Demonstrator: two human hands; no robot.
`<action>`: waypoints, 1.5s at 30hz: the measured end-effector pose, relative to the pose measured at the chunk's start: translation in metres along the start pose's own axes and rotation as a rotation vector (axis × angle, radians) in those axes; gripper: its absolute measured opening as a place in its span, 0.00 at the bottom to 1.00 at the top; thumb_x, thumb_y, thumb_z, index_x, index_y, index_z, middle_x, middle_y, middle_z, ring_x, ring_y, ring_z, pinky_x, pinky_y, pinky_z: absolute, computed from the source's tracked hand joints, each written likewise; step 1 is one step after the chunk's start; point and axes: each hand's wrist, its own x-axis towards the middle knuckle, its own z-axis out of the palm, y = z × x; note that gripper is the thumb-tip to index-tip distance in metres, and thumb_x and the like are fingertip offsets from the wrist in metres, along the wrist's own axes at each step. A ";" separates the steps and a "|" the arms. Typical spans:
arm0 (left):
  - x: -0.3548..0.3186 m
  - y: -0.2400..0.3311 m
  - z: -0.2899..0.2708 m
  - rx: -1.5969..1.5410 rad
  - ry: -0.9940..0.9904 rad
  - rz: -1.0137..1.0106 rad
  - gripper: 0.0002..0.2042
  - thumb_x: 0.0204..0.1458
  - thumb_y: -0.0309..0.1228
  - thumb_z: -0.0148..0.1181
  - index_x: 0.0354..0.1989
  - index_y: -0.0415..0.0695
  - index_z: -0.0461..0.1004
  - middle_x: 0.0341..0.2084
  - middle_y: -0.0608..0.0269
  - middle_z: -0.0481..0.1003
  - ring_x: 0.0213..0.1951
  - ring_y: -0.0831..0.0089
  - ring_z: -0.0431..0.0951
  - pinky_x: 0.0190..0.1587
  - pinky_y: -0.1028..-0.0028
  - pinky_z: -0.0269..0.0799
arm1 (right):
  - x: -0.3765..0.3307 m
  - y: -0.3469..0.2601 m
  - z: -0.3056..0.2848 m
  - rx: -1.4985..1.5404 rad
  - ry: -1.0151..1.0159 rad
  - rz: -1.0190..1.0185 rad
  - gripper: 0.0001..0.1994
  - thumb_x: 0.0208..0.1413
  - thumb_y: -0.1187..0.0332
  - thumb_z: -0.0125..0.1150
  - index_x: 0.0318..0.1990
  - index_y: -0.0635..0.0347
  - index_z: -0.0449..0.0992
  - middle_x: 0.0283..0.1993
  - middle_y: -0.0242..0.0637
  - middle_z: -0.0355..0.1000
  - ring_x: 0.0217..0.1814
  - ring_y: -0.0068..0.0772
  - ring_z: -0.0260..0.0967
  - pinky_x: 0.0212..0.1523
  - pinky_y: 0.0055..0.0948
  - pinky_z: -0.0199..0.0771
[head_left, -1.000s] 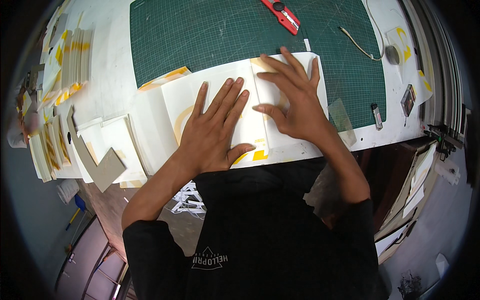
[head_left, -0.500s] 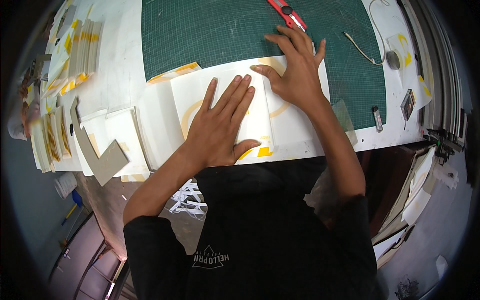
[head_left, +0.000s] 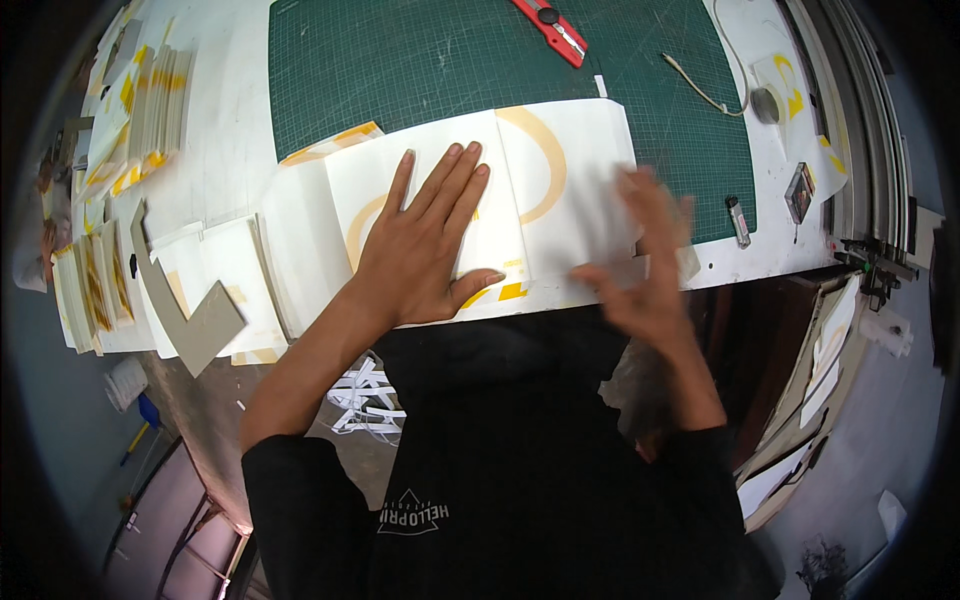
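A white printed sheet (head_left: 575, 218) with pale orange curved bands lies folded out near the table's front edge. My left hand (head_left: 420, 235) rests flat on its left part, fingers stretched and thumb out to the side. Under that palm, a yellow pattern shows at the near edge. My right hand (head_left: 645, 270), smeared by motion, is over the sheet's near right corner. Its thumb stands apart from the fingers, and I see nothing clearly held. Whether it touches the paper I cannot tell. A translucent piece (head_left: 688, 262) shows partly behind it.
A green cutting mat (head_left: 400, 60) lies beyond, bearing a red utility knife (head_left: 552, 32). Left are an angled grey board (head_left: 195, 325), white sheets (head_left: 235, 260) and stacked printed pieces (head_left: 160, 110). Right are a lighter (head_left: 738, 222), a cable (head_left: 695, 88) and a tape roll (head_left: 765, 105).
My right hand has swept from the sheet's far edge toward me, down to its near right corner. My left hand stays flat on the sheet. The whole view has shifted slightly.
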 end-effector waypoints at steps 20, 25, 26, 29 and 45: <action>0.001 -0.001 0.002 -0.060 0.024 -0.056 0.53 0.59 0.69 0.51 0.77 0.31 0.52 0.78 0.33 0.48 0.80 0.40 0.43 0.79 0.40 0.31 | 0.019 -0.013 0.026 -0.047 -0.121 -0.288 0.22 0.51 0.75 0.76 0.55 0.64 0.81 0.28 0.34 0.73 0.24 0.33 0.66 0.30 0.36 0.63; 0.000 -0.001 0.000 -0.062 -0.005 -0.065 0.53 0.59 0.68 0.52 0.76 0.29 0.52 0.78 0.31 0.48 0.81 0.40 0.43 0.79 0.40 0.31 | 0.081 0.006 0.036 -0.130 -0.090 -0.323 0.20 0.55 0.72 0.73 0.56 0.60 0.82 0.29 0.34 0.74 0.27 0.36 0.69 0.36 0.37 0.65; 0.001 -0.001 0.000 -0.065 0.003 -0.061 0.53 0.59 0.68 0.52 0.76 0.28 0.52 0.78 0.31 0.48 0.81 0.40 0.43 0.79 0.40 0.31 | 0.096 0.010 0.037 -0.150 -0.098 -0.321 0.19 0.55 0.70 0.73 0.56 0.59 0.82 0.31 0.36 0.77 0.29 0.38 0.72 0.39 0.37 0.66; 0.003 -0.001 0.001 -0.073 0.014 -0.046 0.53 0.59 0.67 0.52 0.76 0.28 0.52 0.77 0.30 0.48 0.81 0.40 0.43 0.79 0.40 0.31 | 0.137 0.023 0.049 -0.129 -0.014 -0.334 0.15 0.56 0.69 0.72 0.52 0.59 0.84 0.37 0.39 0.82 0.31 0.43 0.77 0.43 0.38 0.68; 0.002 0.001 -0.003 -0.075 0.005 -0.054 0.60 0.52 0.72 0.57 0.76 0.26 0.51 0.78 0.30 0.47 0.81 0.40 0.40 0.79 0.40 0.29 | -0.012 -0.005 0.031 -0.170 -0.078 -0.499 0.09 0.50 0.72 0.71 0.40 0.57 0.83 0.51 0.31 0.81 0.49 0.35 0.75 0.47 0.46 0.70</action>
